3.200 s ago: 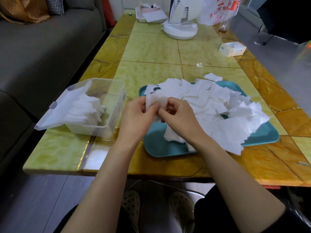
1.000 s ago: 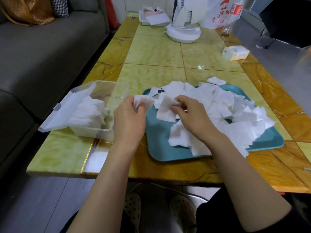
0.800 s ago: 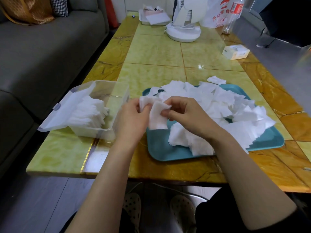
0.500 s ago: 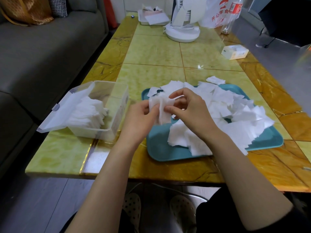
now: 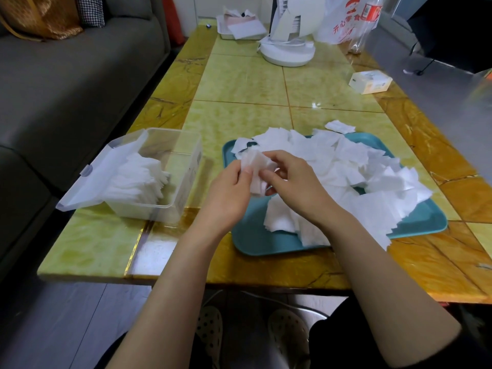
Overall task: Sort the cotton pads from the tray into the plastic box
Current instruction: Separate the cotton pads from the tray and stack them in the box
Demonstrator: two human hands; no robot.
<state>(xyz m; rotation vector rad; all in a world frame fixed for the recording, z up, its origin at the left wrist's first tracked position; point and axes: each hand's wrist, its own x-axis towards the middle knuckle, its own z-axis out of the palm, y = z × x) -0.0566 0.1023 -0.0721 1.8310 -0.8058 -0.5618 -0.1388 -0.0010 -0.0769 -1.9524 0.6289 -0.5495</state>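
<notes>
Both hands meet above the near left corner of the teal tray (image 5: 255, 243). The left hand (image 5: 229, 190) pinches a small bundle of pads (image 5: 254, 166) between thumb and fingers, and the right hand (image 5: 295, 187) nips the same bundle from the other side, seemingly squaring its edges. Most of the cotton pads (image 5: 346, 166) lie in a loose heap across the tray. One stray pad (image 5: 340, 127) sits on the bench (image 5: 239, 83) just past the far rim. To the left, the open plastic box (image 5: 186, 166) holds a neat row of sorted pads (image 5: 138, 177). I'd say these squares weigh next to nothing and are soft and floppy, so they would fold or fan apart if held by a corner. They also look fluffy enough to cling to one another. A gentle pinch across the flat faces, near the middle of the stack, should keep them aligned on the way to the box.
</notes>
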